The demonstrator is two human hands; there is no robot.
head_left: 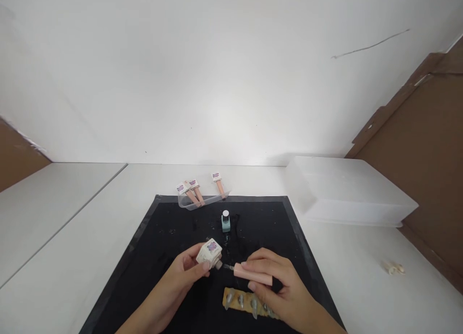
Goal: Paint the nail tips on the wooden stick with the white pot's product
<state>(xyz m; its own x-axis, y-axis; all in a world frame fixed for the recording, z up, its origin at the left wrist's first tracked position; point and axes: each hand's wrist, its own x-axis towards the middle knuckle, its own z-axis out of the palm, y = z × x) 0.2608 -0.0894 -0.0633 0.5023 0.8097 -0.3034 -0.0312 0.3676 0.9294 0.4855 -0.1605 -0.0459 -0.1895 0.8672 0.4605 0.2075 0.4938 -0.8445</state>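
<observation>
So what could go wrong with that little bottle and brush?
A few things might. The white bottle is open and tilted in the left hand, so something could dribble out of its neck. The bare brush on the pink cap is out over the black mat, so it might drip. And the right hand is by the tan strip, so it could bump the pieces on it.

Toward seven o'clock we show a bare left hand [188, 271], toward five o'clock a bare right hand [275, 286], both with slender fingers [265, 266]. Our left forearm [152, 307] and right forearm [314, 317], bare too, widen smoothly from narrower wrists [170, 287]; our fingernails [206, 265] look too small to make out clearly
</observation>
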